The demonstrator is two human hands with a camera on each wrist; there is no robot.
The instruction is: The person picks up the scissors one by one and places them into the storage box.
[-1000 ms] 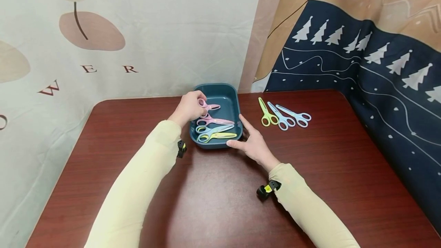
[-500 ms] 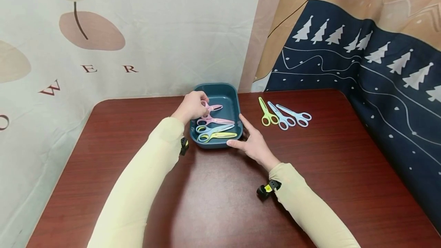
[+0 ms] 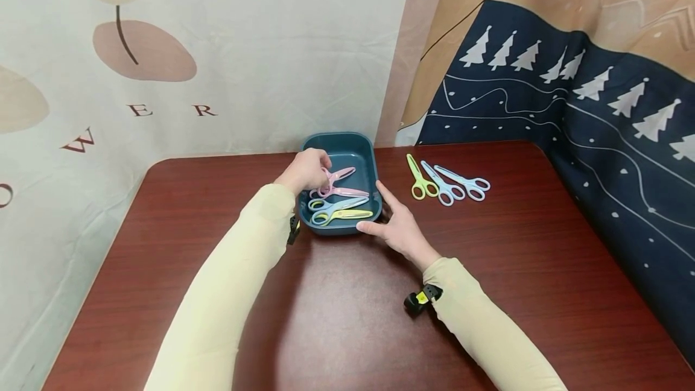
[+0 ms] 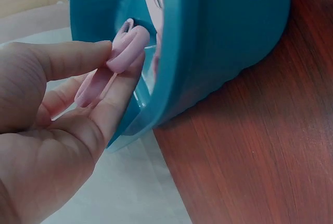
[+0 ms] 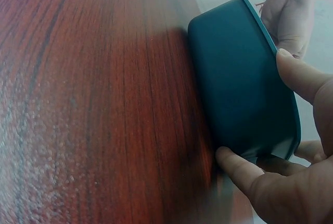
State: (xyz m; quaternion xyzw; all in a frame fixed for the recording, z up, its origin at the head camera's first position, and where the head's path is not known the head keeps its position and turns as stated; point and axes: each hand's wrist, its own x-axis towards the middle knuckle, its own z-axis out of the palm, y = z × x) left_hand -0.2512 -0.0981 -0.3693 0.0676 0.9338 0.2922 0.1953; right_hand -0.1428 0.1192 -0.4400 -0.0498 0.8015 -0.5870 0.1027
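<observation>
A dark teal plastic box (image 3: 353, 158) stands at the table's far edge. My left hand (image 3: 306, 170) reaches over its left rim and pinches the handle loops of pink scissors (image 4: 127, 52) between thumb and fingers. Their blades point right, over the box floor. Just below lie second pink scissors (image 3: 347, 192), blue scissors (image 3: 347, 203) and yellow scissors (image 3: 353, 213), side by side in the box. My right hand (image 3: 400, 226) rests against the box's near right corner, thumb at the near rim (image 5: 283, 60) and forefinger straight along the right side.
Right of the box, green scissors (image 3: 422, 180), blue scissors (image 3: 442, 183) and more blue scissors (image 3: 464, 182) lie on the brown wooden table (image 3: 336, 318). A pale printed cloth (image 3: 244, 47) hangs behind, and a navy tree-patterned cloth (image 3: 543, 101) at the right.
My left hand has moved slightly right and down with the pink scissors, whose blades now angle upward over the second pink pair. The right hand and the box stay put.
</observation>
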